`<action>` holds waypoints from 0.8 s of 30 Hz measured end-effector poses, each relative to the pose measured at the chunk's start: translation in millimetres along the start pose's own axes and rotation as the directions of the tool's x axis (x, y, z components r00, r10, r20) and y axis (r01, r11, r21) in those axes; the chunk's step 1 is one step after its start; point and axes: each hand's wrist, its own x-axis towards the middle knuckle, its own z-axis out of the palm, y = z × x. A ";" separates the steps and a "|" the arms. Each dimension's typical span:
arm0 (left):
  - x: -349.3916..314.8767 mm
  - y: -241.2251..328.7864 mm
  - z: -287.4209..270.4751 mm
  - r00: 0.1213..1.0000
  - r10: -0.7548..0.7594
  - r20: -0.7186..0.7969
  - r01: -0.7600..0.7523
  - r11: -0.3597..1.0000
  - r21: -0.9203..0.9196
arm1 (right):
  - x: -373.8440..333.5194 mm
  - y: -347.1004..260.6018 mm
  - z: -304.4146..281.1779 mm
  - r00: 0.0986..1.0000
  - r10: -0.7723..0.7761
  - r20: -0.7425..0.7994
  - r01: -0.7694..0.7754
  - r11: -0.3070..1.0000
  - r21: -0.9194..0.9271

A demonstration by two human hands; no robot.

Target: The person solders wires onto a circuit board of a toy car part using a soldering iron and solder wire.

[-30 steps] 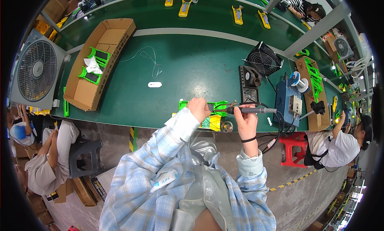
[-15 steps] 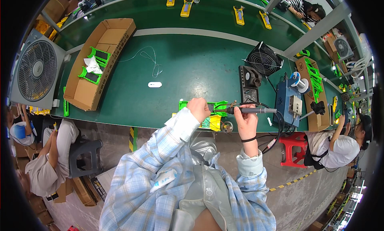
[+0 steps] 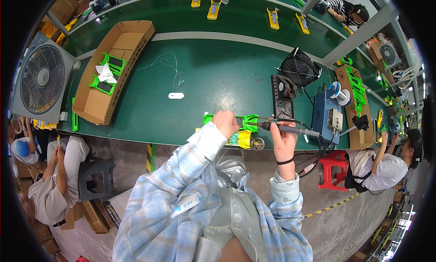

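In my right hand is a soldering iron, its grey handle sloping down to the right and its tip pointing left over a green plastic housing. My left hand is closed over that housing's left part, with the fingertips near a dark panel. What the fingers pinch is hidden. Partly beneath, at the table's front edge, lies a yellow housing with a round clear lamp piece at its right end.
A blue soldering station with a solder spool stands right, beside an iron stand and a small black fan. A cardboard box holds green housings at left. Another box lies right. A white oval piece lies mid-table.
My right hand has shifted slightly right and down, and the soldering iron's handle end has dropped, so it slants more. My left hand keeps its place.
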 end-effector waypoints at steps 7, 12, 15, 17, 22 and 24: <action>-3.0 0.6 1.0 1.000 0.002 -0.030 -0.001 1.000 0.031 | -9.2 -0.9 -13.7 0.996 0.071 -0.056 -0.068 0.996 0.053; -5.9 1.5 1.4 0.999 -0.032 -0.027 0.032 0.999 0.004 | -14.0 -3.4 -20.1 0.995 0.068 -0.074 -0.065 0.997 0.039; -8.4 0.8 2.5 0.997 0.005 -0.077 -0.002 0.999 0.034 | -15.5 -5.2 -22.2 0.995 0.058 -0.086 -0.053 0.997 0.060; -10.6 2.5 0.5 0.994 0.037 -0.102 -0.031 0.998 0.056 | -16.5 -8.1 -24.2 0.992 0.105 -0.073 -0.097 0.989 0.108; -20.5 22.8 -22.7 0.843 0.474 -0.252 -0.468 0.879 0.089 | -28.0 -6.3 -37.5 0.973 0.109 -0.203 -0.066 0.975 0.210; -25.5 26.0 -20.4 0.793 0.591 -0.149 -0.584 0.806 0.092 | -34.1 -7.6 -47.6 0.959 0.136 -0.250 -0.085 0.976 0.202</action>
